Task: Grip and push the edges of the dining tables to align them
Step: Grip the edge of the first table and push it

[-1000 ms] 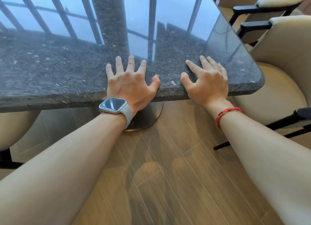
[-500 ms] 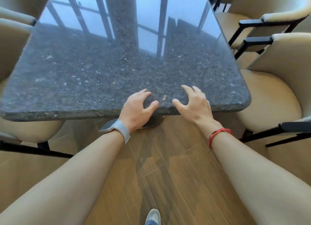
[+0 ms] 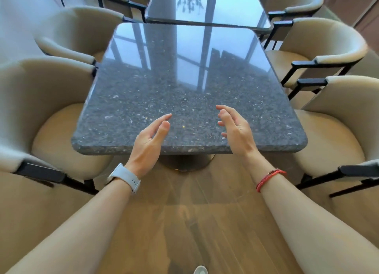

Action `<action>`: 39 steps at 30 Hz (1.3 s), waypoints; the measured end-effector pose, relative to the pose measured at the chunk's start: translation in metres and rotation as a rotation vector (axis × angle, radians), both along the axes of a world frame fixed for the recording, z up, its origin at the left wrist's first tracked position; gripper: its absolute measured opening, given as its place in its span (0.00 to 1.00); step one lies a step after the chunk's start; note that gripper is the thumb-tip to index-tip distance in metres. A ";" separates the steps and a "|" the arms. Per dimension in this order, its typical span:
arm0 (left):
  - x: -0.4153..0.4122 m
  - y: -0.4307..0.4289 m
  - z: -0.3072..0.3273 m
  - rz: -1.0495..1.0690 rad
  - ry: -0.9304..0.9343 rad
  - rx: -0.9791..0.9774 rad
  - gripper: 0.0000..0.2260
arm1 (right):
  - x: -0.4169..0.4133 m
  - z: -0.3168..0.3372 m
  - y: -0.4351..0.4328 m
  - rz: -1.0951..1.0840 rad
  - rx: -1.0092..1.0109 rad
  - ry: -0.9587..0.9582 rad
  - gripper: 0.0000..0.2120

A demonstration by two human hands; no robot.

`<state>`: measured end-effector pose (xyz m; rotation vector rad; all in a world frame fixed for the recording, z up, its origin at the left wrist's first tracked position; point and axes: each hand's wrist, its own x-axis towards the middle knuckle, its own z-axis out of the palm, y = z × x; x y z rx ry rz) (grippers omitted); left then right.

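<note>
Near bench [image 3: 184,89]: stands straight ahead of the person on a single round pedestal base [image 3: 186,163]. Its far edge lies just beside or touching the far bench [image 3: 215,7].
Alignment: the far bench seems to sit a little to the right of the near one, though the wide lens makes this hard to judge.
Left hand [image 3: 149,140]: hovers over the middle of the near edge, palm turned inward. Its fingers [image 3: 164,117] are relaxed and grasp nothing.
Right hand [image 3: 235,130]: hovers beside it over the same edge, and its fingers [image 3: 223,109] are loosely curved and released.
Risk, slip: the top is glossy, so flat palms would likely slide instead of moving the bench. Curling the fingers round the near edge would guard against that.
Risk, twist: with both hands close together at mid-edge, an uneven push could swing the bench about its pedestal and worsen the offset.
Risk, collision: the left chair [image 3: 41,89] and right chair [image 3: 338,130] crowd the near corners, so a sideways shove may knock an armrest.
Risk, impact: a hard forward push could drive stone edge into stone edge and chip them.
Risk, floor: dragging the base may scuff the wooden floor [image 3: 194,222].
</note>
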<state>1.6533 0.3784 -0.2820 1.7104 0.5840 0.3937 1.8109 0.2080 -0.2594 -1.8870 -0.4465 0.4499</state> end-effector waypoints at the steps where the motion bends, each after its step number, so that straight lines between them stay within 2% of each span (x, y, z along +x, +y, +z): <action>1: -0.010 0.007 0.004 0.010 -0.026 -0.021 0.28 | -0.010 0.004 0.006 0.008 0.014 0.016 0.16; 9: -0.090 0.091 0.026 0.060 -0.117 -0.090 0.30 | -0.100 0.020 0.070 0.007 0.027 0.016 0.23; 14: -0.124 0.130 0.025 0.053 -0.088 -0.094 0.26 | -0.137 0.017 0.099 0.007 -0.010 0.008 0.19; 22: -0.134 0.151 -0.004 0.100 0.035 0.041 0.31 | -0.131 0.001 0.126 0.096 -0.110 -0.055 0.17; 27: -0.110 0.159 -0.042 0.086 0.164 0.236 0.28 | -0.111 -0.038 0.134 0.097 -0.224 -0.118 0.24; 33: -0.075 0.179 -0.093 0.039 0.342 0.420 0.32 | -0.080 -0.091 0.149 0.111 -0.470 -0.357 0.28; 35: -0.068 0.190 -0.105 0.040 0.390 0.486 0.35 | -0.073 -0.111 0.155 0.130 -0.532 -0.403 0.27; 39: -0.057 0.203 -0.128 0.066 0.432 0.548 0.31 | -0.059 -0.136 0.166 0.142 -0.632 -0.487 0.26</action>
